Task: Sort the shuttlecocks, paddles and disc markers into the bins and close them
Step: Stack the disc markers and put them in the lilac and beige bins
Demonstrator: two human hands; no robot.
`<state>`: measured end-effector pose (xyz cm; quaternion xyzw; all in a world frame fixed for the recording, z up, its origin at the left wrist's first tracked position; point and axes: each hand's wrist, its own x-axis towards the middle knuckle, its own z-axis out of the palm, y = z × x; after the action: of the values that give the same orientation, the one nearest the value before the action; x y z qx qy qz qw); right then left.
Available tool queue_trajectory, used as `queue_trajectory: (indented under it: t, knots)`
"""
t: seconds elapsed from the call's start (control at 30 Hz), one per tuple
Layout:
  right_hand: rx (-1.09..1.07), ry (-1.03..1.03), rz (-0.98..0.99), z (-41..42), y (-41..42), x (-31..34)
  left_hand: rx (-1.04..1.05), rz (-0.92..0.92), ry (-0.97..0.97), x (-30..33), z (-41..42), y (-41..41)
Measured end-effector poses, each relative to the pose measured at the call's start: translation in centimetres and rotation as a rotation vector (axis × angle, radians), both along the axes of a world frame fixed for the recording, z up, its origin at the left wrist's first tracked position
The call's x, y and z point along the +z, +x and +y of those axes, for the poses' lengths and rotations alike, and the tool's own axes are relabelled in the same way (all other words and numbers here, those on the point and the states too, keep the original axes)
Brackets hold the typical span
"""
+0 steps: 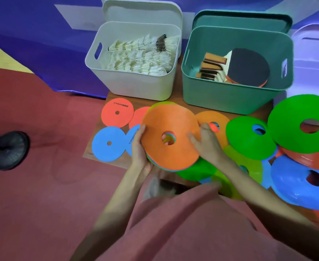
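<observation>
- Your left hand (140,147) grips the left edge of a stack of disc markers (171,136), thumb on the orange top disc, fingers curled underneath.
- Your right hand (204,142) lies on the stack's right side, fingers loosely spread and pressed flat on the orange face; nothing is pinched.
- The stack is held tilted above the near edge of the wooden table (98,127); edges of other colours show under the orange disc.
- Flat markers on the table to the left: a red one (117,112) and a blue one (108,144), each with a second partly hidden behind the stack.
- To the right lie domed markers: a small green one (247,140), a large green one (305,123) and a blue one (299,185), overlapping.
- The white bin (134,59), far left, is open and holds shuttlecocks (141,55); its lid stands behind it.
- The teal bin (235,68) beside it is open and holds paddles (237,65), handles pointing left.
</observation>
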<state>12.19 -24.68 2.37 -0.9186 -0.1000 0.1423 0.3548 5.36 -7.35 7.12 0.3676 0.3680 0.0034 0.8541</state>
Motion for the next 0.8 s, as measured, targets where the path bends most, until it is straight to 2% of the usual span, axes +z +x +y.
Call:
queue_trajectory:
  t: [0.2, 0.43, 0.7, 0.8]
  knots:
    - [0.026, 0.171, -0.078, 2.2, -0.4, 0.3, 0.245, -0.032, 0.073, -0.2, 3.8, -2.7]
    - [0.349, -0.110, -0.013, 5.7, 2.4, -3.9, 0.400, -0.016, 0.152, 0.3, 9.5, -5.4]
    - [0.381, -0.306, 0.099, 10.8, 4.4, -6.6, 0.363, -0.027, 0.127, 0.3, 12.6, -6.0]
    - [0.321, -0.278, 0.093, 11.8, 4.6, -6.2, 0.323, -0.022, 0.133, 0.2, 13.7, -6.1]
